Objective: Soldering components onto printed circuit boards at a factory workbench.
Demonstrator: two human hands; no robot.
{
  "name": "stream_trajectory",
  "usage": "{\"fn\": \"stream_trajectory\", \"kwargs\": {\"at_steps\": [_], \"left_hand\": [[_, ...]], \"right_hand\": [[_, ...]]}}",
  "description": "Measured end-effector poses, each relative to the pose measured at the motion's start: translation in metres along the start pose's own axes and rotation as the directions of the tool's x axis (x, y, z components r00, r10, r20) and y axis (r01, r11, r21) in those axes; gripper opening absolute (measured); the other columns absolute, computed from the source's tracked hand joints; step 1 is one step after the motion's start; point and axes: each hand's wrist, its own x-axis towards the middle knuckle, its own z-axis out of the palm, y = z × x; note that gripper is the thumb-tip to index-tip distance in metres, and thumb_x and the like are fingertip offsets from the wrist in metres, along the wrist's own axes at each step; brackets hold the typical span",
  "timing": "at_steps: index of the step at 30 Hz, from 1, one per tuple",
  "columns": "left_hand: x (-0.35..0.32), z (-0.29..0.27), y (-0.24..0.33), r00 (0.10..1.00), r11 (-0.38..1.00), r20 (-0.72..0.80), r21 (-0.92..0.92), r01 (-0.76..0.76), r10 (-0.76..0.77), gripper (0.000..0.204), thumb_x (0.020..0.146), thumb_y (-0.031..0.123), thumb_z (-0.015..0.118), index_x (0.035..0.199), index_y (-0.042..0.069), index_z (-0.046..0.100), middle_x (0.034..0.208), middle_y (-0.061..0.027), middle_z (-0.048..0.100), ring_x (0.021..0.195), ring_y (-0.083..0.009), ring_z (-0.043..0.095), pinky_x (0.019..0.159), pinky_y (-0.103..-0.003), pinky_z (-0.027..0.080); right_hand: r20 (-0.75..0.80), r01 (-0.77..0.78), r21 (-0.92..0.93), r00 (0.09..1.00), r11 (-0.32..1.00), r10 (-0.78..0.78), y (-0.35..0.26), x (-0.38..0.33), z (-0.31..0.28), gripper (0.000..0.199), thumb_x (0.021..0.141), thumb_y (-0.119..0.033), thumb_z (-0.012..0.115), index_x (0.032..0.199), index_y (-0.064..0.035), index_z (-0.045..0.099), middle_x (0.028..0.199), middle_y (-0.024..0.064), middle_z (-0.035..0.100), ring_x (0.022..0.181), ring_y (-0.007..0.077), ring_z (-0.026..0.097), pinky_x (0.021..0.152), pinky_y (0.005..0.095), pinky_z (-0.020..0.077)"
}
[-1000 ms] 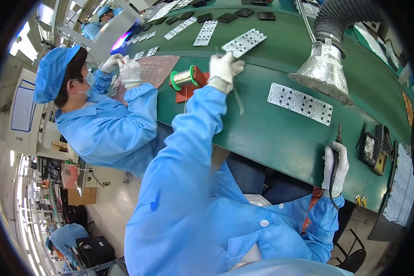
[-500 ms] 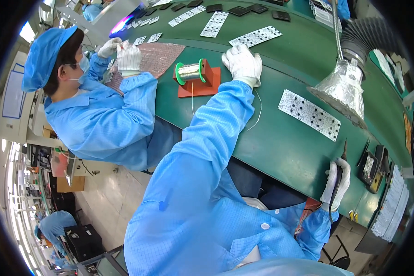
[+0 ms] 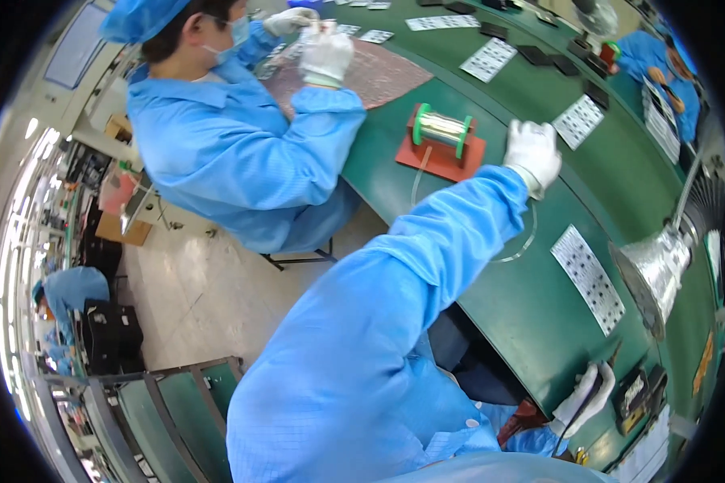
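My gloved left hand [image 3: 533, 154] is at the far side of the green bench, with its fingers curled together. A thin solder wire [image 3: 532, 233] runs up to this hand from under my sleeve, though the exact grip is hidden. Left of it, a solder spool [image 3: 441, 129] with green flanges sits on a red stand [image 3: 464, 165]. My gloved right hand [image 3: 582, 400] is wrapped round a soldering iron [image 3: 594, 390] near the bench's front right, its tip pointing away from me. Between my hands lies a white circuit board strip [image 3: 588, 279] with dark dots, touched by neither.
A foil-wrapped fume hood [image 3: 656, 266] hangs right of the strip. Beside my right hand stands a black soldering iron holder [image 3: 638, 394]. More board strips [image 3: 578, 122] and black pieces [image 3: 532, 55] lie on the green belt. A co-worker [image 3: 242, 153] sits close on my left.
My view has swung, shifting the bench rightward and down in the picture. My left hand was against a board strip on the belt; now a small gap shows. The right hand still grips the iron.
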Motion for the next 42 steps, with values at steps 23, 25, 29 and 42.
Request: {"fn": "stream_trajectory", "kwargs": {"at_steps": [23, 25, 29, 42], "left_hand": [[-0.003, 0.013, -0.004, 0.966, 0.992, -0.237, -0.045, -0.116, 0.102, 0.03, 0.075, 0.024, 0.067, 0.092, 0.002, 0.055, 0.086, -0.0144, 0.063, 0.092, -0.0286, 0.058, 0.093, -0.044, 0.039], [-0.003, 0.013, -0.005, 0.964, 0.991, -0.244, -0.056, -0.122, 0.105, 0.029, 0.075, 0.023, 0.066, 0.092, 0.002, 0.055, 0.086, -0.0143, 0.063, 0.092, -0.0284, 0.058, 0.093, -0.044, 0.039], [-0.003, 0.013, -0.004, 0.973, 0.992, -0.21, -0.058, -0.11, 0.096, 0.031, 0.075, 0.025, 0.066, 0.093, 0.002, 0.055, 0.086, -0.0142, 0.063, 0.092, -0.0284, 0.058, 0.093, -0.044, 0.038], [-0.001, 0.011, -0.005, 0.985, 0.996, -0.159, -0.049, -0.081, 0.072, 0.034, 0.074, 0.028, 0.069, 0.093, 0.002, 0.057, 0.086, -0.0146, 0.065, 0.095, -0.029, 0.06, 0.094, -0.044, 0.039]], "right_hand": [[-0.076, 0.084, -0.157, 0.992, 0.984, -0.097, 0.008, 0.004, 0.0, 0.033, 0.099, -0.028, 0.055, 0.122, -0.0056, 0.059, 0.097, 0.0062, 0.065, 0.077, 0.0124, 0.057, 0.067, 0.0264, 0.0453], [-0.074, 0.096, -0.169, 0.991, 0.981, -0.11, 0.007, 0.003, 0.0, 0.033, 0.099, -0.028, 0.055, 0.122, -0.0059, 0.059, 0.096, 0.006, 0.065, 0.077, 0.0122, 0.057, 0.067, 0.0265, 0.0453], [-0.081, 0.1, -0.158, 0.99, 0.982, -0.114, 0.008, 0.005, 0.001, 0.032, 0.099, -0.028, 0.055, 0.122, -0.0058, 0.059, 0.096, 0.0056, 0.064, 0.077, 0.012, 0.057, 0.067, 0.0263, 0.0453], [-0.063, 0.084, -0.154, 0.994, 0.984, -0.094, 0.008, 0.007, -0.001, 0.034, 0.099, -0.029, 0.056, 0.123, -0.0057, 0.058, 0.096, 0.0062, 0.064, 0.078, 0.0126, 0.057, 0.068, 0.0267, 0.0457]]}}
